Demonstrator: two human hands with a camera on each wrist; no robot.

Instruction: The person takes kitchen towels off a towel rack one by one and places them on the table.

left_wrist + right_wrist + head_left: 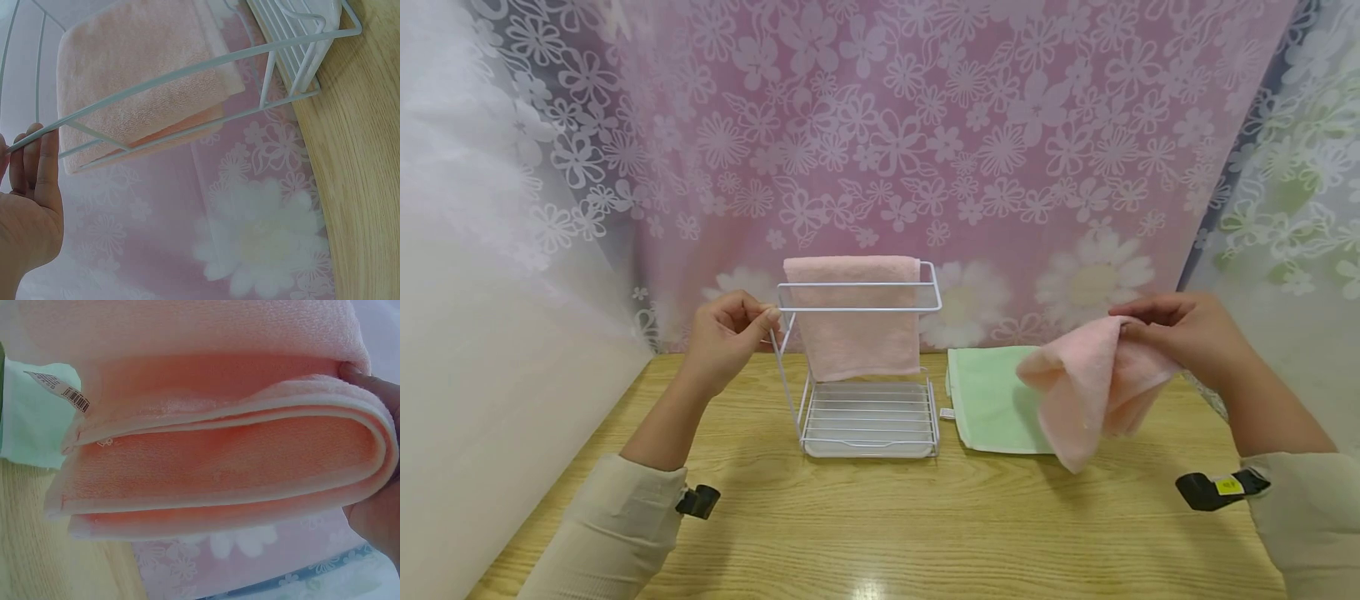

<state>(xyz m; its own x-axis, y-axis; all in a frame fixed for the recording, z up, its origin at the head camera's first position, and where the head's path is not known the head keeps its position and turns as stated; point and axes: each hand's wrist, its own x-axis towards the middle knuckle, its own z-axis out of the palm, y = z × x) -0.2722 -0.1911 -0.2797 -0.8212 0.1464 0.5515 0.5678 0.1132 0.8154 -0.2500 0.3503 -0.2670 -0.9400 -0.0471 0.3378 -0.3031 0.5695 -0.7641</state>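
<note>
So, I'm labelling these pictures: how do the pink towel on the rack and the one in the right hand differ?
The hung towel drapes over the rack; the held towel dangles from the right hand. The hung towel looks flat and fairly smooth, while the held towel is bunched and creased. Both are pale pink.

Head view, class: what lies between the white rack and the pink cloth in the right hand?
The green cloth, on the wooden table; the head view shows it, partly hidden by the held pink cloth.
</note>
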